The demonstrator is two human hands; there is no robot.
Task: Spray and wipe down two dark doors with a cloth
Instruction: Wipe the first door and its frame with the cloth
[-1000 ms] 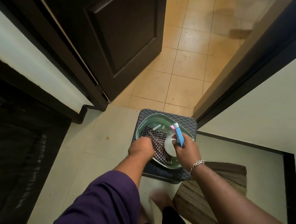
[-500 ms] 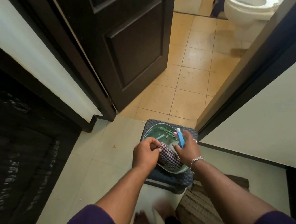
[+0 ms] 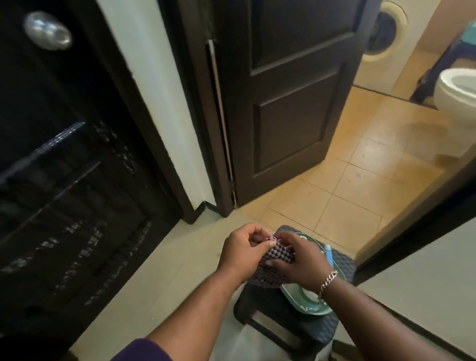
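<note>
cloth [image 3: 269,263]: lifted out of basin [image 3: 309,304]
left hand [image 3: 243,252], right hand [image 3: 299,260]: both pinching cloth
spray bottle [image 3: 329,254]: released, in basin
next: likely wiping

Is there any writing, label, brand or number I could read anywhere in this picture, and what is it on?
None can be read.
Spray bottle: only a blue sliver shows past the right hand; no label visible.
Washing machine: any markings are too blurred to read.
Left dark door: pale streaks are reflections, not text.
Checked cloth, held by both hands: pattern only, no writing.
</note>
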